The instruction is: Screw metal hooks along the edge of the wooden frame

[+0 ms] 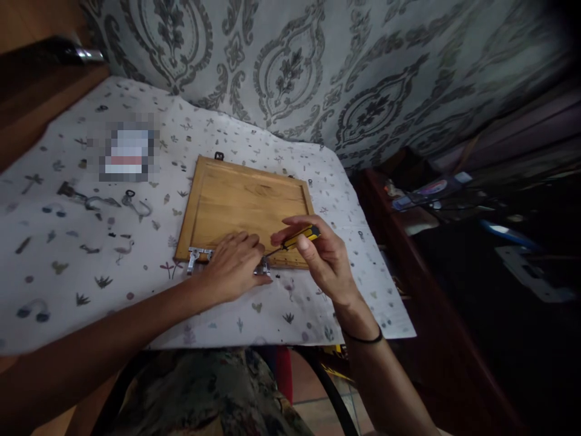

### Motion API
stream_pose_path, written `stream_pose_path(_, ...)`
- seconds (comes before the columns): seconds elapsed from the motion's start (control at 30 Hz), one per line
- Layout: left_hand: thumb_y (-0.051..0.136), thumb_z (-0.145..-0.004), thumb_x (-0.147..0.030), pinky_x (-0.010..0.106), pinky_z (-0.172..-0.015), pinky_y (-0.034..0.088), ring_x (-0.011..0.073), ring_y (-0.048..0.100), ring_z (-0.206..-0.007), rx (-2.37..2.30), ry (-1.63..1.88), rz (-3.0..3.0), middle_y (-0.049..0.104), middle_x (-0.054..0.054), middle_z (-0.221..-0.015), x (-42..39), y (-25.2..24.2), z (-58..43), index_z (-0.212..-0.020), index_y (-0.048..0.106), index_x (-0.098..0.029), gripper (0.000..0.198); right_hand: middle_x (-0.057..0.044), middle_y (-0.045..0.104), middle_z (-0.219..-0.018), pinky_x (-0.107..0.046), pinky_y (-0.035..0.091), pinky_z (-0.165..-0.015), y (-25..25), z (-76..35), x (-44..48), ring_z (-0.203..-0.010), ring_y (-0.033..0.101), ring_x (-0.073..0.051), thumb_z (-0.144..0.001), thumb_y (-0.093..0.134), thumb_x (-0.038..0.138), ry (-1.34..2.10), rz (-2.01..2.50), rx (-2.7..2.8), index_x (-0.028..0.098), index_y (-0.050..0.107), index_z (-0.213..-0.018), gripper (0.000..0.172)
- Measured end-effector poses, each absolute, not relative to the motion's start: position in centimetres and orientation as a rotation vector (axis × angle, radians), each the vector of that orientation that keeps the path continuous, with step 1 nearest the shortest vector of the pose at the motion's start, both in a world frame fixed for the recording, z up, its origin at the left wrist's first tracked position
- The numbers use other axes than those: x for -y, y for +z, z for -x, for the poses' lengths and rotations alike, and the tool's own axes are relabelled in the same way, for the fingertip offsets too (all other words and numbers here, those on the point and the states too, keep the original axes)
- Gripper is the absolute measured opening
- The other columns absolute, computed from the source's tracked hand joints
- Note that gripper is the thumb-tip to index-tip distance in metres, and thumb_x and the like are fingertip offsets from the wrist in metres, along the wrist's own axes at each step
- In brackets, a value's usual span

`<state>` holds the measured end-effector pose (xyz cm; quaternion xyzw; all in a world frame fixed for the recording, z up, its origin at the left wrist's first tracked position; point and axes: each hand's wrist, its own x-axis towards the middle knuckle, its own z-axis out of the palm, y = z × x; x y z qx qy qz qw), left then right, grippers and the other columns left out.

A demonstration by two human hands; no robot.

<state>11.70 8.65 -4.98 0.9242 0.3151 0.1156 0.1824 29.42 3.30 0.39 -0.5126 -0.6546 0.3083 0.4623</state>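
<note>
A wooden panel door point(245, 197) with a raised frame lies flat on a printed white cloth. Along its near edge are two metal hinges, the left hinge point(192, 260) in plain sight and the right hinge point(262, 266) partly covered. My left hand point(236, 260) rests over the near edge, its index finger and thumb around the right hinge. In my right hand point(324, 257) is a yellow and black screwdriver point(299, 237), held between thumb and fingers. Its shaft slants down left to the right hinge. The tip's exact contact is too small to tell.
The white tablecloth point(149, 303) carries a blurred-out rectangular item point(127, 151) at the far left. Small dark hardware point(219, 155) lies beyond the panel. A patterned curtain point(290, 72) hangs behind. To the right stands a dark wooden piece of furniture point(408, 242) with assorted items.
</note>
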Motion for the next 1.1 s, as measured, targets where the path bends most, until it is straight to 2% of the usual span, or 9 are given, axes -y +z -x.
stream_pose_path(0.07, 0.081, -0.084, -0.047, 0.047, -0.102, 0.048, 0.0327, 0.061, -0.117, -0.884, 0.317, -2.608, 0.068, 0.012, -0.116, -8.7, -5.0, -11.7, -0.113, 0.069, -0.014, 0.045, -0.005, 0.077, -0.103, -0.035, 0.059, -0.088, 0.7, -30.0, -3.4, -0.097, 0.074, -0.018, -0.101, 0.058, 0.046, 0.83, 1.236, 1.702, 0.024, 0.065, -0.123, 0.032)
stream_pose_path(0.13, 0.081, -0.084, -0.047, 0.046, -0.102, 0.048, 0.0323, 0.061, -0.118, -0.886, 0.3, -2.605, 0.068, 0.012, -0.119, -8.7, -4.9, -11.7, -0.115, 0.069, -0.014, 0.047, -0.006, 0.078, -0.104, -0.036, 0.058, -0.09, 0.8, -30.2, -3.4, -0.098, 0.074, -0.02, -0.1, 0.06, 0.047, 0.842, 1.252, 1.749, 0.023, 0.071, -0.114, 0.03)
stream_pose_path(0.23, 0.081, -0.084, -0.047, 0.045, -0.102, 0.048, 0.0318, 0.062, -0.116, -0.895, 0.283, -2.607, 0.069, 0.011, -0.114, -8.7, -4.7, -11.7, -0.113, 0.069, -0.015, 0.045, -0.004, 0.079, -0.096, -0.033, 0.058, -0.083, 0.1, -29.9, -3.5, -0.089, 0.075, -0.019, -0.095, 0.066, 0.047, 0.738, 1.334, 1.697, 0.022, 0.075, -0.095, 0.026)
stream_pose_path(0.4, 0.079, -0.085, -0.048, 0.044, -0.099, 0.048, 0.0315, 0.062, -0.112, -0.893, 0.273, -2.63, 0.068, 0.01, -0.107, -8.7, -4.6, -11.7, -0.107, 0.07, -0.014, 0.042, -0.001, 0.077, -0.081, -0.03, 0.055, -0.071, -1.5, -28.6, -3.7, -0.073, 0.071, -0.017, -0.088, 0.075, 0.046, 0.45, 1.457, 1.502, 0.023, 0.072, -0.084, 0.024)
stream_pose_path(0.53, 0.079, -0.085, -0.049, 0.045, -0.099, 0.049, 0.0319, 0.063, -0.112, -0.895, 0.307, -2.637, 0.068, 0.01, -0.107, -8.7, -4.8, -11.6, -0.108, 0.07, -0.014, 0.043, -0.003, 0.076, -0.084, -0.028, 0.054, -0.065, -0.9, -28.9, -3.7, -0.074, 0.07, -0.016, -0.091, 0.072, 0.049, 0.629, 1.387, 1.537, 0.022, 0.072, -0.088, 0.028)
stream_pose_path(0.73, 0.08, -0.084, -0.048, 0.045, -0.099, 0.049, 0.0321, 0.063, -0.112, -0.888, 0.315, -2.631, 0.068, 0.011, -0.108, -8.7, -4.8, -11.6, -0.106, 0.072, -0.013, 0.042, -0.005, 0.079, -0.102, -0.025, 0.057, -0.067, 0.4, -30.3, -3.3, -0.095, 0.075, -0.017, -0.095, 0.069, 0.04, 0.916, 1.207, 1.526, 0.024, 0.071, -0.113, 0.024)
stream_pose_path(0.83, 0.081, -0.084, -0.048, 0.045, -0.099, 0.049, 0.0317, 0.063, -0.113, -0.89, 0.306, -2.622, 0.068, 0.011, -0.11, -8.7, -4.8, -11.6, -0.108, 0.071, -0.014, 0.043, -0.005, 0.08, -0.096, -0.025, 0.059, -0.066, 0.2, -29.8, -3.2, -0.088, 0.076, -0.017, -0.091, 0.075, 0.038, 0.888, 1.264, 1.492, 0.022, 0.075, -0.1, 0.019)
stream_pose_path(1.0, 0.081, -0.084, -0.048, 0.045, -0.098, 0.05, 0.0321, 0.063, -0.111, -0.887, 0.33, -2.626, 0.068, 0.011, -0.105, -8.7, -4.9, -11.6, -0.105, 0.071, -0.014, 0.041, -0.002, 0.078, -0.084, -0.025, 0.057, -0.055, -0.9, -27.9, -2.9, -0.059, 0.069, -0.012, -0.084, 0.081, 0.042, 0.622, 1.396, 1.286, 0.021, 0.073, -0.084, 0.023)
stream_pose_path(1.1, 0.081, -0.083, -0.047, 0.044, -0.097, 0.05, 0.032, 0.063, -0.11, -0.884, 0.331, -2.626, 0.068, 0.011, -0.104, -8.7, -4.9, -11.6, -0.104, 0.072, -0.013, 0.041, -0.002, 0.077, -0.083, -0.025, 0.057, -0.056, -0.9, -28.0, -2.7, -0.061, 0.069, -0.013, -0.084, 0.08, 0.046, 0.64, 1.385, 1.291, 0.021, 0.071, -0.083, 0.026)
